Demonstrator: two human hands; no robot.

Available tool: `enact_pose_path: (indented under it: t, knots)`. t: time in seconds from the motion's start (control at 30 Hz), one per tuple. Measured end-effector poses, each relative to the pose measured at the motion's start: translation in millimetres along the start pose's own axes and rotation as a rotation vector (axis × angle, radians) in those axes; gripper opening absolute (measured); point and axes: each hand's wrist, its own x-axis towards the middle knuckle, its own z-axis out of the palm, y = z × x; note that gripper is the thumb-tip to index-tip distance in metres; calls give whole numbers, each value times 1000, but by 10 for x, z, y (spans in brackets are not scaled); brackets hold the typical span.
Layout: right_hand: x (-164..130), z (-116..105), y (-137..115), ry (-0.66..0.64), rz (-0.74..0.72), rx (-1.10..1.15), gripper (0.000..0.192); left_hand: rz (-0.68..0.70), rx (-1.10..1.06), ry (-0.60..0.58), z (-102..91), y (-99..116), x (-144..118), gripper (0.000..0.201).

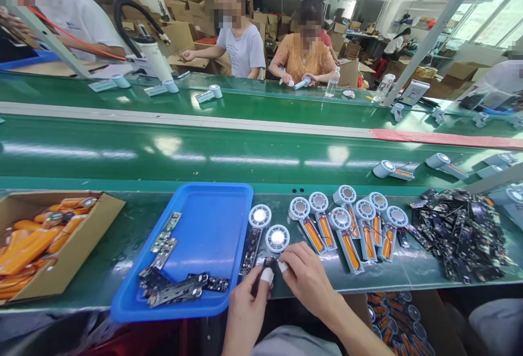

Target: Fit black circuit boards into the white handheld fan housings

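Nearest the camera, the left hand [247,312] and the right hand [307,275] met at the table's front edge, both pinched on one small dark circuit strip [268,263] held between their taped fingertips [267,275]; the strip lay just ahead of both hands, at twelve o'clock from the left thumb and at nine o'clock from the right hand, and the left hand's fingers closed on it from below while the right gripped its far end. How its long axis ran was mostly hidden by the fingers. Just beyond it, at twelve o'clock, stood a round white fan head [277,238], touching or nearly touching the strip. At ten o'clock sat a blue tray [212,220] with more dark strips [180,288] heaped in its near corner. At two o'clock a row of fan units with orange batteries [347,231] lay fanned out, handles pointing toward the person. Farther right lay a heap of black boards [461,236]; far left, a cardboard box [81,236] of orange cells. Beyond ran the green conveyor [204,154], with other people working across it.
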Motion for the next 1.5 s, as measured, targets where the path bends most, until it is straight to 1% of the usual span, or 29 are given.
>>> enact_pose_path:
  t: [0.13, 0.3, 0.4, 0.47, 0.6, 0.7, 0.8, 0.9, 0.97, 1.03, 1.1, 1.17, 1.23, 1.3, 1.33, 1.4, 1.5]
  knots:
    - [11, 0, -44, -30, -27, -63, 22, 103, 100, 52, 21, -51, -6, 45]
    - [50, -41, -101, -99, -20, -166, 21, 353, 180, 153, 56, -137, -10, 35]
    - [63, -59, -107, -133, -27, -197, 24, 485, 208, 143, 28, -182, -12, 31]
    - [61, -67, -86, -143, -10, -135, 24, 509, 210, 93, -12, -187, -3, 31]
    - [51, -104, 9, -147, 38, 73, 30, 482, 184, -3, -73, -101, 15, 32]
    - [65, -147, 121, -192, 0, 177, 37, 483, 155, -53, -67, 1, 26, 35]
    - [80, -151, 240, -206, -36, 246, 35, 478, 130, -83, -42, 79, 40, 34]
    - [52, -91, 306, -155, -58, 257, 31, 466, 117, -77, -27, 127, 45, 34]
    - [17, -34, 304, -105, -48, 241, 30, 451, 111, -76, -30, 148, 49, 35]
    - [-9, -4, 273, -67, -18, 241, 29, 447, 102, -100, -46, 154, 52, 35]
    - [-17, -33, 229, -75, 42, 285, 25, 440, 92, -131, -68, 132, 47, 34]
    - [-12, -131, 193, -119, 138, 358, 22, 378, 85, -122, -88, 72, 31, 34]
    - [-14, -276, 171, -138, 258, 404, 23, 261, 74, -77, -104, -21, 9, 34]
    - [-40, -424, 148, -136, 333, 392, 25, 150, 41, -45, -120, -117, -16, 31]
    - [-59, -484, 129, -150, 344, 377, 26, 108, 15, -38, -127, -153, -29, 30]
    - [-95, -554, 72, -219, 321, 358, 31, 53, -37, -37, -142, -189, -58, 32]
    - [-105, -522, -23, -297, 242, 327, 47, 49, -53, -64, -160, -151, -91, 42]
